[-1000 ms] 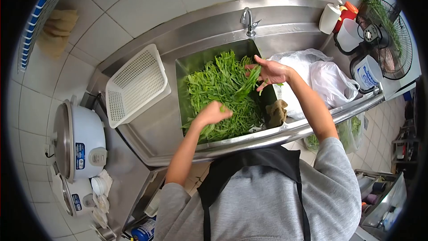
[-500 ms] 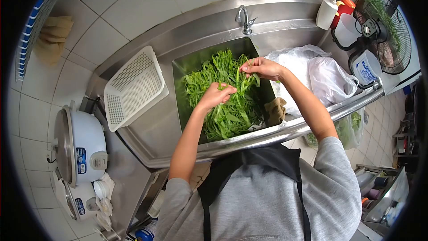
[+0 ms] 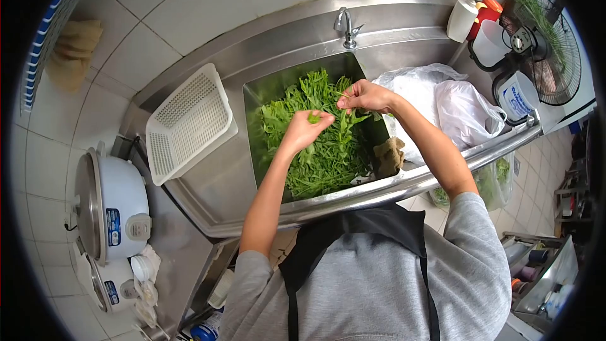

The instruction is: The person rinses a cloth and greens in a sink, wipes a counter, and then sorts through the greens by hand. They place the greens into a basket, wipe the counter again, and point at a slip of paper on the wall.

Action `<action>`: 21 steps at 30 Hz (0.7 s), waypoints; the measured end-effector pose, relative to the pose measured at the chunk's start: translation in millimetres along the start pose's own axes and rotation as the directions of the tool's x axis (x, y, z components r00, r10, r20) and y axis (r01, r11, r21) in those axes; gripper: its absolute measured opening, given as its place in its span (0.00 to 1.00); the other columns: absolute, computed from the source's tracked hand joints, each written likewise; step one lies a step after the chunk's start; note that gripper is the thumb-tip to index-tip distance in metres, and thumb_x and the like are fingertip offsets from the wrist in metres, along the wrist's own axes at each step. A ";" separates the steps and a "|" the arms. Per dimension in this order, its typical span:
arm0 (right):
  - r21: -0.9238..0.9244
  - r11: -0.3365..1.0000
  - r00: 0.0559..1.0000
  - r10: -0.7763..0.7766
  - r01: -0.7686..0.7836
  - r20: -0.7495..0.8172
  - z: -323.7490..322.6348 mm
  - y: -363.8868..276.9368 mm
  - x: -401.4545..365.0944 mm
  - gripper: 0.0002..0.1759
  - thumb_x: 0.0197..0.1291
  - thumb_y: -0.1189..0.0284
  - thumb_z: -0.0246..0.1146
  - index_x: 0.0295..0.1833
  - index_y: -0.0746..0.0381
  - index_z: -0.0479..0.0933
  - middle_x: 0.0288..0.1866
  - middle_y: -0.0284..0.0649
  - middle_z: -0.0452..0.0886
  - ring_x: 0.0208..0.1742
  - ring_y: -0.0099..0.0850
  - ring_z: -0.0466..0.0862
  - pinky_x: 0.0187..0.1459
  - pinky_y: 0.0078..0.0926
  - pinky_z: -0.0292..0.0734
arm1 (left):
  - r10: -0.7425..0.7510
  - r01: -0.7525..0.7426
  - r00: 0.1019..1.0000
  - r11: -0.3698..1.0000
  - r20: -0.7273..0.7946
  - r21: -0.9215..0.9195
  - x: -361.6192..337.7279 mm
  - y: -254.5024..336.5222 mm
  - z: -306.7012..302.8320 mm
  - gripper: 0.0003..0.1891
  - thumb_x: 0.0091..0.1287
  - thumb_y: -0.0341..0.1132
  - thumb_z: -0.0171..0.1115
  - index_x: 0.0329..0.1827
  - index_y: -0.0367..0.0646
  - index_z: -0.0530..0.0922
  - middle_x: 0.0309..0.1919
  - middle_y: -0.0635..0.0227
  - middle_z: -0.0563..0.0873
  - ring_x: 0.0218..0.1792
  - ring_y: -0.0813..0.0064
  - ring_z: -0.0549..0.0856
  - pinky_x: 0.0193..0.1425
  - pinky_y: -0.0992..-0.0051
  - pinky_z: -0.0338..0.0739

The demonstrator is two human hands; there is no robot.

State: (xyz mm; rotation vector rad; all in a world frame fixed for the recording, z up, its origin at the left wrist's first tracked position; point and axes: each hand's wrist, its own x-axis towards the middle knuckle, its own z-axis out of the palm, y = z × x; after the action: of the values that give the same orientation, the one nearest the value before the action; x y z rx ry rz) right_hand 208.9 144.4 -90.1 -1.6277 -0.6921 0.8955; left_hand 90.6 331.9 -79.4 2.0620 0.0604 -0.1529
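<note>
A heap of leafy green vegetables [image 3: 315,164] fills much of the steel sink basin [image 3: 254,151]. Above the heap, my left hand [image 3: 304,130] is closed, with a bit of green leaf showing between its fingers. My right hand [image 3: 369,97] pinches thin green stems over the basin's right side, and leaves hang below its fingers. The two hands are close together but apart. A brown, rough-looking sponge or cloth [image 3: 389,155] lies at the basin's right front corner.
A white perforated basket [image 3: 189,123] stands left of the basin, the faucet [image 3: 347,28] behind it. White plastic bags [image 3: 464,110] lie to the right. A fan [image 3: 543,47] and a soap bottle [image 3: 463,19] are at the back right. Rice cookers [image 3: 120,205] stand at left.
My left hand has risen slightly toward my right hand, and the long stems beneath it no longer show in its grip. My right hand has shifted slightly left.
</note>
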 end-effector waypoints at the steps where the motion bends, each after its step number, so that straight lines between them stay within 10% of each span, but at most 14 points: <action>1: -0.002 1.000 1.000 0.001 -0.001 0.007 2.4 -0.4 2.4 0.11 0.56 0.67 0.64 0.36 0.66 0.81 0.25 0.33 0.80 0.28 0.16 0.74 0.30 0.14 0.67 | -0.006 0.008 0.999 0.999 0.033 -0.053 3.9 -2.0 5.5 0.15 0.57 0.42 0.64 0.36 0.37 0.82 0.25 0.67 0.83 0.28 0.84 0.78 0.37 0.79 0.73; 9: 0.071 0.992 0.958 0.119 -0.104 -0.262 13.8 18.6 -8.6 0.16 0.54 0.62 0.66 0.41 0.64 0.80 0.27 0.33 0.80 0.27 0.18 0.73 0.29 0.16 0.67 | -0.209 0.213 0.977 0.949 0.043 -0.234 6.0 -9.5 -22.2 0.13 0.59 0.38 0.63 0.38 0.35 0.78 0.16 0.78 0.72 0.15 0.88 0.63 0.19 0.83 0.56; 14: -0.550 0.782 0.845 0.480 -0.293 0.233 36.5 39.2 -29.2 0.36 0.48 0.46 0.64 0.54 0.64 0.74 0.42 0.45 0.81 0.33 0.29 0.79 0.35 0.25 0.79 | -0.195 0.241 0.968 0.902 0.161 -0.358 2.6 -18.0 -44.5 0.13 0.62 0.37 0.59 0.39 0.34 0.78 0.13 0.81 0.63 0.15 0.87 0.61 0.20 0.83 0.55; 21: -0.496 0.836 0.970 0.239 -0.234 -0.054 32.9 -26.6 -13.4 0.20 0.50 0.57 0.67 0.37 0.64 0.81 0.25 0.34 0.79 0.27 0.24 0.76 0.24 0.23 0.72 | -0.121 0.225 0.960 0.871 0.253 -0.436 7.8 -16.8 -38.7 0.13 0.63 0.39 0.55 0.38 0.36 0.77 0.10 0.81 0.60 0.14 0.87 0.61 0.20 0.83 0.55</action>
State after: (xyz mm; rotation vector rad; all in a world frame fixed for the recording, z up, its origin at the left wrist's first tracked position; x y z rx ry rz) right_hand 174.4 157.1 -65.3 -2.2143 -0.7848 0.9499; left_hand 99.8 373.7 -76.9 1.5490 0.1342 -0.4358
